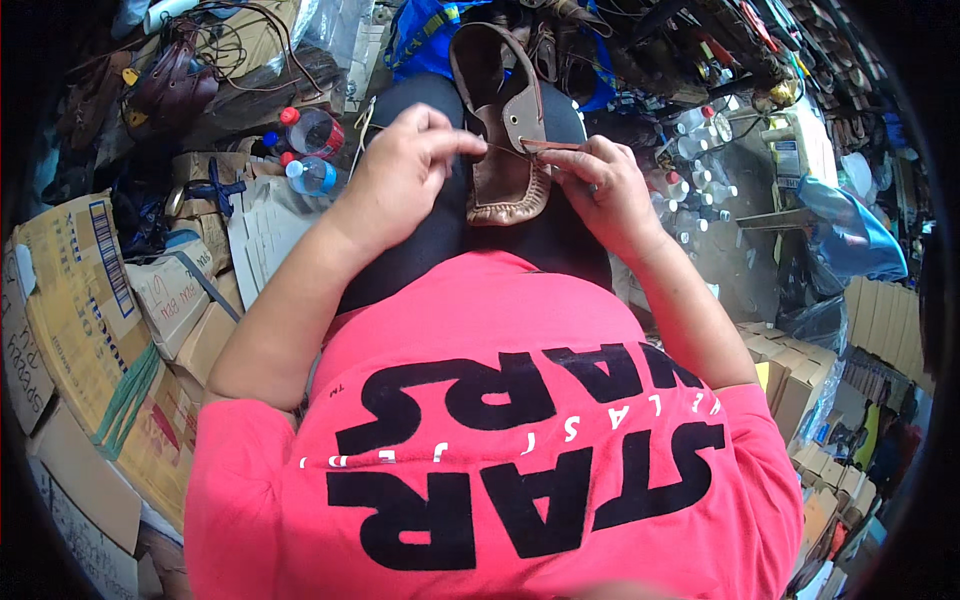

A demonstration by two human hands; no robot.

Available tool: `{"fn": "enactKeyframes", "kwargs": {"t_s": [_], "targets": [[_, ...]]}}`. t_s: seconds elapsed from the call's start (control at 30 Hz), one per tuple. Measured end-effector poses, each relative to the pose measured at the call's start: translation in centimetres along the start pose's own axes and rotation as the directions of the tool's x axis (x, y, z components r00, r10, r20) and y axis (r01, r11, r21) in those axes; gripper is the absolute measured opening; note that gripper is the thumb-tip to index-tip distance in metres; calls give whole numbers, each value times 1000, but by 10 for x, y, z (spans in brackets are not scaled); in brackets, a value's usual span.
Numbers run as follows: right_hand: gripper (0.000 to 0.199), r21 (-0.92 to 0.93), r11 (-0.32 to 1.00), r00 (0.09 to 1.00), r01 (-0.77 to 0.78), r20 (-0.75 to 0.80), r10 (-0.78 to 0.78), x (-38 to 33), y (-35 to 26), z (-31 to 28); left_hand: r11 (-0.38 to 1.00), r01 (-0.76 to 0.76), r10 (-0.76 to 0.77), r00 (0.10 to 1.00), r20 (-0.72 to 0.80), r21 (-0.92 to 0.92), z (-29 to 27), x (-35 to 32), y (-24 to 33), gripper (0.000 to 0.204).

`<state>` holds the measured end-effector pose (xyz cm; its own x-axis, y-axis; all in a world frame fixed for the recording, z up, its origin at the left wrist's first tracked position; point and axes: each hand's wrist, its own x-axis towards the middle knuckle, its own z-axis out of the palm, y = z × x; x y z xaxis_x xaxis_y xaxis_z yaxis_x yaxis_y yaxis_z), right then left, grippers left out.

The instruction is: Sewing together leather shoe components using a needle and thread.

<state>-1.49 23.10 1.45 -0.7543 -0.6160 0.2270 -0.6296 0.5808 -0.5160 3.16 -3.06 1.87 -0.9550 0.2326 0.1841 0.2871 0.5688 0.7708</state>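
A brown leather moccasin-style shoe [508, 212] lies across my lap, its gathered, puckered toe toward me. Its side flap [523, 112] has a metal eyelet. At the left of the shoe opening, my left hand [415, 165] is closed, its fingertips pinching a thin thread [505, 151] that stretches over the opening. My right hand [605, 185] is closed at the shoe's right edge, beside a narrow reddish-brown leather strip [552, 145]. What sits between the right fingertips is too small to make out.
Plastic bottles with coloured caps stand at left [312, 130] and right [690, 190]. Cardboard boxes [75, 290] are stacked on the left. Beyond my knees lie a blue bag [420, 40] and dark cluttered goods. A blue plastic sheet [855, 230] hangs at right.
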Motion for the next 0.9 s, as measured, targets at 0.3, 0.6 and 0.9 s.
{"fn": "enactKeyframes", "kwargs": {"t_s": [0.3, 0.6, 0.9], "targets": [[29, -231, 971, 998, 60, 21, -56, -9, -8, 3, 848, 30, -51, 998, 25, 530, -32, -28, 3, 18], [29, -176, 983, 998, 46, 44, -39, -8, -8, -1, 925, -8, 41, 996, -78, 380, -33, -36, 18, 25], [29, -156, 987, 999, 32, 29, -28, -5, -8, 0, 924, 358, -355, 934, -48, 132, -43, -51, 0, 23]]}}
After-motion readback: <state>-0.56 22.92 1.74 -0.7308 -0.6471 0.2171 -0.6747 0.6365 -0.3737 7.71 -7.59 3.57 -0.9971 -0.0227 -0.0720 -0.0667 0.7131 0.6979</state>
